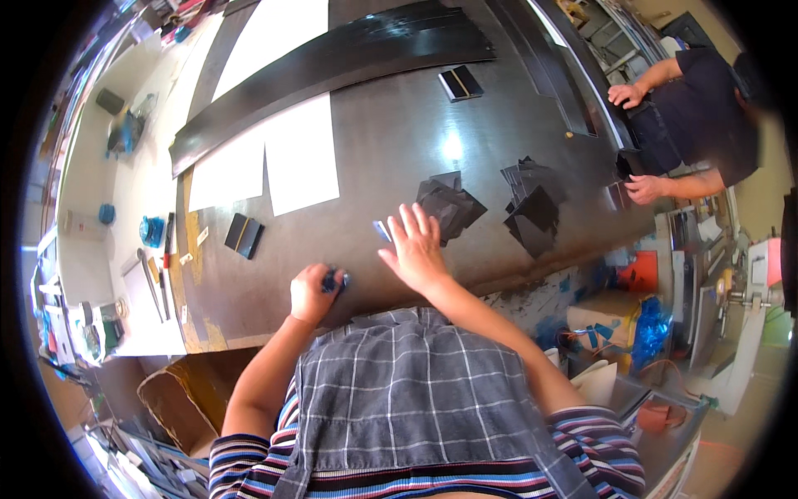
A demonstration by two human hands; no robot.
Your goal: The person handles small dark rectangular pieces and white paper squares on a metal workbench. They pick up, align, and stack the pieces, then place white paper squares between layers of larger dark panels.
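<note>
My left hand is closed around a small dark-blue shiny thing near the table's front edge; its kind is unclear. My right hand is stretched out with its fingers spread, low over the table and just left of a loose pile of thin black pieces. Beside its thumb lies a small blue-and-white item. A second scattered pile of black pieces lies farther right. To the left of my left hand rests a black stack with a tan band.
A long black sheet lies across the dark table over white sheets. Another banded black stack sits farther back. Blue tape rolls and tools are at left. At right, a co-worker has both hands near the table's edge.
</note>
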